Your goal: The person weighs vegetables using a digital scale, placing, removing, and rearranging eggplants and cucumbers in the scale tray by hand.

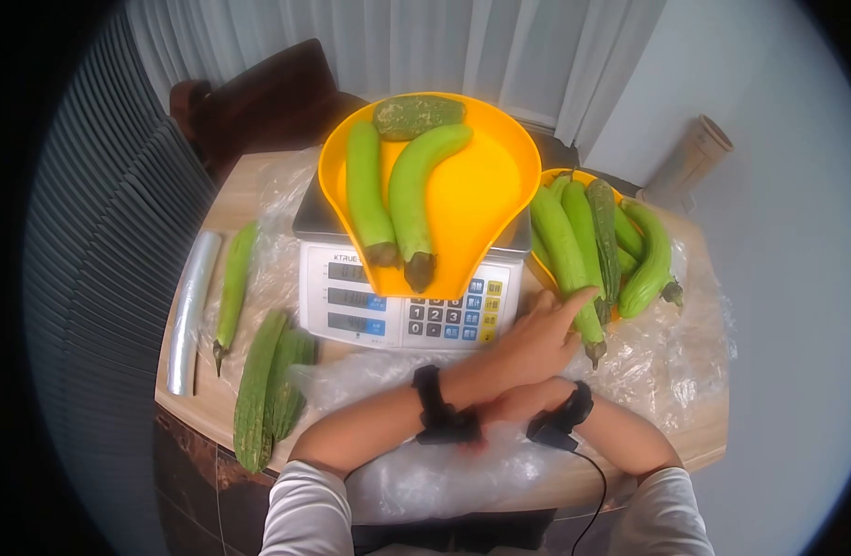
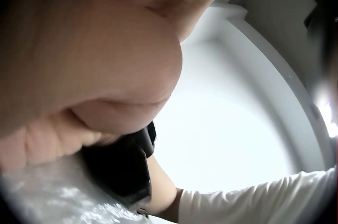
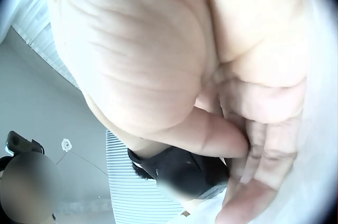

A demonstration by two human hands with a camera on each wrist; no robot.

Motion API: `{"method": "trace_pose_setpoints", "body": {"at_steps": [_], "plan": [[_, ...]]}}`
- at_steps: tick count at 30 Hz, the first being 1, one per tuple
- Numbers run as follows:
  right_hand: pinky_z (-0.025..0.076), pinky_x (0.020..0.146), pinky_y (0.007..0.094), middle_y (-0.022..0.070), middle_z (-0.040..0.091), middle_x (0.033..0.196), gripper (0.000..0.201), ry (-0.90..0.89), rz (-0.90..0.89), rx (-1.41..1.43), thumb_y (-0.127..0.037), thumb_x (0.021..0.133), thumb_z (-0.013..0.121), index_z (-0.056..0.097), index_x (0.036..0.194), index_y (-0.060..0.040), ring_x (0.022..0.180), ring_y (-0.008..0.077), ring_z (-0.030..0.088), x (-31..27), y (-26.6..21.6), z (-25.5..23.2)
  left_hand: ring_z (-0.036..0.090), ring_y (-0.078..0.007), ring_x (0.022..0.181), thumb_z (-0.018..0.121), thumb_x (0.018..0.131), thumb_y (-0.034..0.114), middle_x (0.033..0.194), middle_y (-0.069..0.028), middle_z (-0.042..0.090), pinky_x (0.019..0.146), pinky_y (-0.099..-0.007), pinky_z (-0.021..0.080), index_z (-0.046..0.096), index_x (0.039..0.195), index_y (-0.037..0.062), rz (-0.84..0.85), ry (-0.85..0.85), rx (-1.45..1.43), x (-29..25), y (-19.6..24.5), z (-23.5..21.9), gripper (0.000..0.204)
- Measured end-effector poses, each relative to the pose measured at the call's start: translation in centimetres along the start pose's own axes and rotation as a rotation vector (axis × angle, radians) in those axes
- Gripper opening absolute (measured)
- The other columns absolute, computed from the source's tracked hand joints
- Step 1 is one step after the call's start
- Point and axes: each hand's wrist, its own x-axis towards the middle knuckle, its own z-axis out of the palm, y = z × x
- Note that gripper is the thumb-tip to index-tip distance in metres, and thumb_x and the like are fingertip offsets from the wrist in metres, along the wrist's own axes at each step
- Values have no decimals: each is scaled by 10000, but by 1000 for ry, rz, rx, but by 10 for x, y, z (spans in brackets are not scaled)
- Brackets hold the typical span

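Note:
My left hand point(image 1: 532, 338) reaches to the right with its index finger straight. That fingertip overlaps a long green eggplant point(image 1: 561, 246) at the front of the right yellow pan in the head view. Crossed beneath the left forearm is my right hand point(image 1: 523, 400); its loosely bent fingers point(image 3: 266, 152) show nothing in them in the right wrist view. A white digital scale point(image 1: 319, 320) stands beyond the hands. Its yellow pan point(image 1: 490, 176) holds two green eggplants point(image 1: 411, 185) and a mottled dark green gourd point(image 1: 416, 118).
Several eggplants and a dark ridged gourd point(image 1: 604, 232) fill the right pan. On the left lie a silvery roll point(image 1: 194, 315), a single eggplant point(image 1: 233, 296) and two ridged gourds point(image 1: 258, 398). Crumpled clear plastic point(image 1: 444, 477) covers the table's front. A brown chair point(image 1: 268, 111) stands behind.

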Motion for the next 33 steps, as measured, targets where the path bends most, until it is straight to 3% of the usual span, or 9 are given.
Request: {"method": "trace_pose_setpoints", "body": {"at_steps": [5, 6, 10, 12, 17, 18, 21, 27, 33], "plan": [[558, 799, 319, 124, 698, 1010, 251, 53, 7, 109, -60, 1016, 501, 615, 1212, 48, 877, 192, 682, 2, -16, 7, 606, -436, 1106, 596, 966, 165, 1223, -275, 571, 933, -474, 492, 568, 1363, 83, 114, -5, 178, -5, 24, -39, 406], [558, 799, 319, 124, 698, 1010, 251, 50, 7, 112, -60, 1016, 501, 615, 1212, 48, 877, 192, 682, 2, -17, 8, 670, -377, 960, 618, 954, 152, 1078, -201, 667, 821, -445, 530, 651, 1162, 38, 182, 94, 230, -6, 29, -46, 239], [553, 784, 303, 118, 696, 983, 247, 61, 30, 115, -69, 1035, 480, 598, 1234, 18, 840, 174, 677, 4, -14, 7, 689, -326, 766, 644, 939, 131, 900, -148, 691, 683, -409, 538, 666, 1080, 38, 184, 219, 202, -22, 78, -96, 170], [550, 781, 296, 115, 695, 975, 246, 43, 44, 139, -71, 1039, 478, 594, 1241, 6, 836, 167, 674, 5, -16, 6, 643, -286, 591, 665, 924, 115, 778, -102, 672, 577, -377, 512, 661, 1034, 40, 270, 526, 436, -31, 87, -112, 134], [543, 783, 302, 91, 696, 984, 255, 46, 87, 79, -119, 1078, 494, 606, 1277, -7, 845, 156, 666, 5, -19, 6, 660, -345, 878, 706, 920, 211, 1059, -187, 657, 768, -425, 517, 677, 1114, 44, -10, 756, 1006, -47, 85, -154, 258], [543, 783, 302, 91, 696, 984, 255, 43, 89, 77, -119, 1078, 494, 606, 1277, -7, 845, 156, 666, 5, -20, 6, 590, -399, 1094, 695, 930, 316, 1172, -230, 615, 920, -467, 464, 679, 1163, 31, -204, 673, 1059, -48, 83, -159, 368], [542, 785, 299, 88, 694, 984, 259, 43, 104, 64, -124, 1080, 492, 605, 1278, -3, 854, 150, 667, 5, -23, 6, 530, -439, 1179, 686, 909, 440, 1161, -265, 615, 1026, -522, 384, 677, 1173, -18, -323, 563, 1108, -45, 58, -165, 528], [547, 793, 295, 119, 694, 1010, 299, 39, 99, 112, -32, 1027, 445, 578, 1291, 8, 879, 163, 671, 5, -23, 7, 459, -466, 1267, 708, 804, 598, 1208, -303, 601, 1125, -605, 224, 732, 1056, -21, -181, 811, 1271, -24, 20, -164, 669], [541, 810, 298, 94, 697, 1021, 295, 18, 89, 136, -61, 1056, 462, 576, 1322, -2, 900, 159, 675, 5, -20, 5, 416, -481, 1313, 624, 826, 665, 1244, -325, 609, 1159, -600, 160, 750, 1105, -1, -308, 704, 1192, -22, 20, -169, 733]]}}
